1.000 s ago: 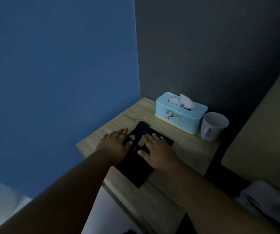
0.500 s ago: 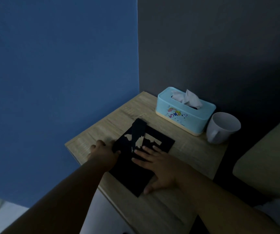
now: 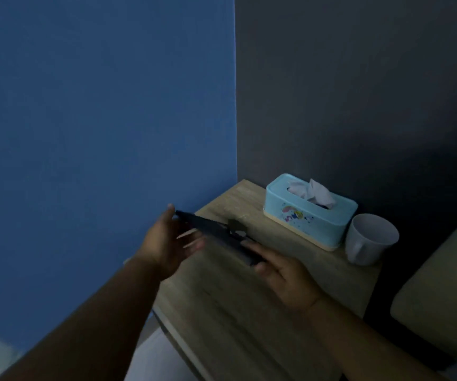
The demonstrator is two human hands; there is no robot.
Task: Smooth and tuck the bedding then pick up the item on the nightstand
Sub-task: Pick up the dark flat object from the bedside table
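Note:
A flat black item (image 3: 216, 233) with a small cut-out pattern is lifted off the wooden nightstand (image 3: 222, 303), tilted up toward its left edge. My left hand (image 3: 167, 243) holds its left end, thumb on top and fingers underneath. My right hand (image 3: 285, 276) grips its lower right corner. The item looks thin and is seen nearly edge-on.
A light blue tissue box (image 3: 310, 213) stands at the back of the nightstand beside a white mug (image 3: 370, 239). A blue wall lies to the left and a dark grey wall behind. A beige padded headboard (image 3: 442, 298) rises at the right.
The black item lay flat under both hands; now both hands have gripped its ends and raised it off the nightstand, tilted. The view has shifted down and right.

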